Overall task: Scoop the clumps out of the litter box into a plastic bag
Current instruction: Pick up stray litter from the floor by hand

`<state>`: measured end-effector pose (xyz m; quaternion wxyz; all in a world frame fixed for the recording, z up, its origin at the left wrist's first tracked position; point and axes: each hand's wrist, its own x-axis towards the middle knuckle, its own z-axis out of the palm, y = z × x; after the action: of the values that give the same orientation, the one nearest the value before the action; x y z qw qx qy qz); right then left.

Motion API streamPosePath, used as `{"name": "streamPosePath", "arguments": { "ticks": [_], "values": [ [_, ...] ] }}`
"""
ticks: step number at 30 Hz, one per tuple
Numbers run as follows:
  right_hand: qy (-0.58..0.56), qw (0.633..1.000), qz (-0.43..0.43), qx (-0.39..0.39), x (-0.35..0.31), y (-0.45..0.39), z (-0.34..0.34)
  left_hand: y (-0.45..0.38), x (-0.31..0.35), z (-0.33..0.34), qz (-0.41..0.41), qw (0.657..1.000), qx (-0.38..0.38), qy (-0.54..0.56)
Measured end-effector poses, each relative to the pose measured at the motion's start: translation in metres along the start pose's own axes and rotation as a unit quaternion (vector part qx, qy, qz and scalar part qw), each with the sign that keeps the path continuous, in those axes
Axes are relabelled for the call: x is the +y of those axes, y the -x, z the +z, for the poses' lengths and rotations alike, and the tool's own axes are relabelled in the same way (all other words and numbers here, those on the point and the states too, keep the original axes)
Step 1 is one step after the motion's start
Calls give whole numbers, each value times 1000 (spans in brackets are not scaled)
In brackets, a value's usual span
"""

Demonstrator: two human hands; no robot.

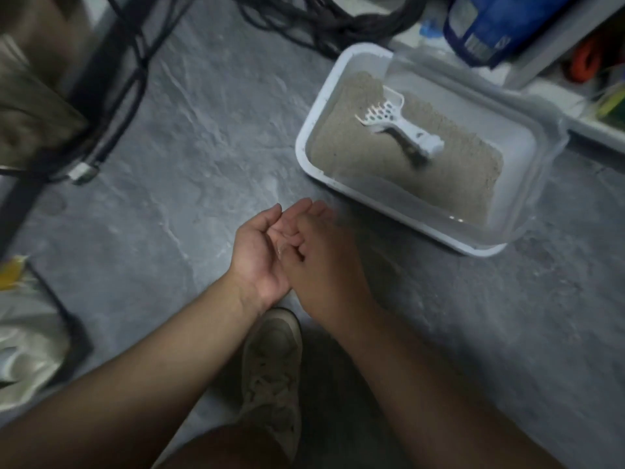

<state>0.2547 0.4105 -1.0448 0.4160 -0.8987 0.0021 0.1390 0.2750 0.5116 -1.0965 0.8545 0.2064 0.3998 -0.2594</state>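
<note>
Head view, looking down at a grey, stone-patterned floor [209, 137]. Your left hand [262, 252] is turned palm up with the fingers loosely curled; your right hand [324, 265] lies palm down, its fingers resting across the left palm. The two hands are together, touching, and neither holds any object. Both hang above the floor, near the front left corner of the white rectangular plastic litter box [402, 228], which sits on the floor to your upper right. The box holds pale grey-beige litter [358, 150], levelled across most of its base. A white slotted plastic scoop [402, 121] lies on the litter toward the far side, tines pointing left, handle to the right, casting a dark shadow beneath it. Clumps cannot be made out in the litter. Your beige shoe [274, 363] stands on the floor beneath your wrists. A crumpled white plastic bag [23, 353] lies at the left edge, well apart from the box. Black cables [324, 18] coil at the top, beside a blue packet [490, 25].
</note>
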Motion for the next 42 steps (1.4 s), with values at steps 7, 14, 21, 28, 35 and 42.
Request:
{"name": "streamPosePath", "arguments": {
  "ticks": [7, 14, 21, 28, 35, 42],
  "values": [
    [-24, 999, -19, 21, -186, 21, -128, 183, 75, 126, 40, 993, 1, 110],
    [-16, 998, -44, -38, -416, 67, -276, 418, 142, 263, 108, 974, -1, 201],
    [20, 981, -152, -118, -539, 102, -357, 556, 157, 338, 177, 945, -23, 275],
    [12, 928, -281, -245, -586, 132, -381, 627, 121, 349, 321, 871, -6, 373],
    [55, 804, -444, -391, -594, 217, -363, 691, 22, 310, 452, 729, 20, 514],
    [88, 650, -533, -535, -562, 367, -331, 756, -134, 249, 542, 563, 53, 622]
  ]
}}
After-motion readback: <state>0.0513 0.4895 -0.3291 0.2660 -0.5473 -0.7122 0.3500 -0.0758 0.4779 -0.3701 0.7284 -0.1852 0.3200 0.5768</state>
